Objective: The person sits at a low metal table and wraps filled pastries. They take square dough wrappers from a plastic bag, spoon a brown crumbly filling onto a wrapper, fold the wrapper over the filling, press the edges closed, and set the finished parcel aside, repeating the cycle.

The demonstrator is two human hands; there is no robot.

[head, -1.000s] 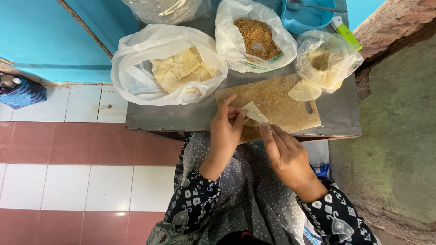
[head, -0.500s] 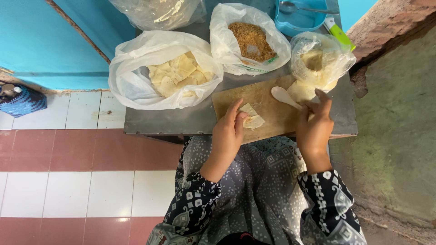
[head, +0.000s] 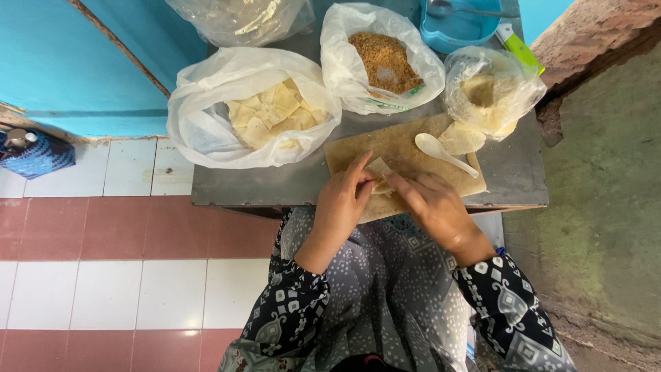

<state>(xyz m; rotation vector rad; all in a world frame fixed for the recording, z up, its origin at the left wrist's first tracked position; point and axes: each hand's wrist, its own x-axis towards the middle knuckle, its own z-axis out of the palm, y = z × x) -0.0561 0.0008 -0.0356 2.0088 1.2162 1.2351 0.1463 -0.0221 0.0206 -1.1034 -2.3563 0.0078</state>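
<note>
Floor: red and white tiles [head: 124,234] run beneath a turquoise wall [head: 82,62], with rough concrete ground on the right.
Bench: grey metal bench [head: 275,186] stands against the wall, seen from above, its near edge over the person's lap.
Board: brown wooden board [head: 413,148] lies at the near edge of the bench, right of the middle.
Wrapper: small pale dough wrapper [head: 380,167] rests on the board near its near-left corner, partly folded, between both hands.
Left hand: left hand [head: 342,203] has its grip pinching the left side of the wrapper, fingers pressed together on it.
Right hand: right hand [head: 434,204] lays its fingertips on the right side of the wrapper, grip closed lightly on the fold.
Spoon: white spoon [head: 444,153] lies on the board, just beside the right hand, handle toward the right edge.
Bags: white bag of pale squares [head: 258,110] sits at the left; bag of brown crumbs [head: 385,62] at the back middle; clear bag of wrappers [head: 489,93] at the right, touching the board's far corner.
Tray: blue tray [head: 461,27] sits at the back edge.
</note>
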